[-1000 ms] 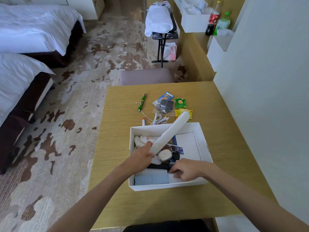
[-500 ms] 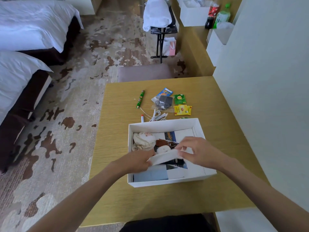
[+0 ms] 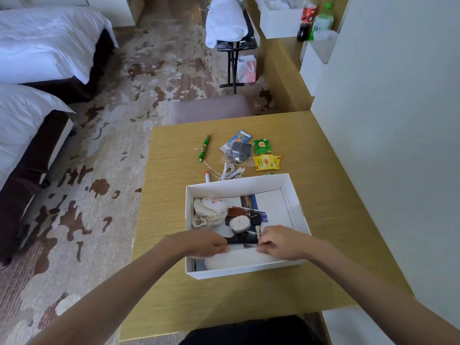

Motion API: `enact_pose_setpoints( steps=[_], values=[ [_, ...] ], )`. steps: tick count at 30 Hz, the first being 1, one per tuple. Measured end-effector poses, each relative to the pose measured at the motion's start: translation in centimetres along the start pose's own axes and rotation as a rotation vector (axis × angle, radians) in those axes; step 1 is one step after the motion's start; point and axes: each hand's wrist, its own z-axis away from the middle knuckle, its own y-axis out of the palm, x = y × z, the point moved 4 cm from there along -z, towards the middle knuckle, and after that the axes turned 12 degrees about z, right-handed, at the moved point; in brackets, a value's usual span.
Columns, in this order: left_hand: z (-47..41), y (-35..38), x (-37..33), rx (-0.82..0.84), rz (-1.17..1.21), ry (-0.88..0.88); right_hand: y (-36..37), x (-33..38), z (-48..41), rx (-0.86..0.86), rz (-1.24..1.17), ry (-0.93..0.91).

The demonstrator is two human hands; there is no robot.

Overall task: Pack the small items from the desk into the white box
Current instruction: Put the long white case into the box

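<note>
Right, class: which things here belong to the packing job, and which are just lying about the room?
Job: white box; left hand and right hand, holding the white roll; green pen, tea sachets and white cable on the desk.
Lying about: beds, drink bottles, pink bag, stool.

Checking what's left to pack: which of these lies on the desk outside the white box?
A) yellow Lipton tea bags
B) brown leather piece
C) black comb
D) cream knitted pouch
A: the yellow Lipton tea bags lie on the desk beyond the white box's far wall; the other three sit inside it.
</note>
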Motion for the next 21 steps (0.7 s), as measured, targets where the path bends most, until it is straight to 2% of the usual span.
enact_pose_setpoints(
  steps=[6,13,16,21],
  values=[
    [-0.8,0.2,-0.1,-0.028,-0.066,0.002,0.8,0.7,-1.1,-0.046,-0.075,-0.019],
    [-0.2,-0.6,0.1,-0.002,0.017,-0.181,0.7,1.2,-1.9,-0.063,-0.081,-0.082],
    [0.3,-1.2,-0.7,-0.144,0.117,-0.165,-0.6,0.4,-1.2,-0.146,-0.047,-0.098],
    [0.6,-4.3,-2.2,-0.547,0.187,-0.087,-6.3,-2.0,0.4,-0.41,-0.118,-0.126]
  ],
)
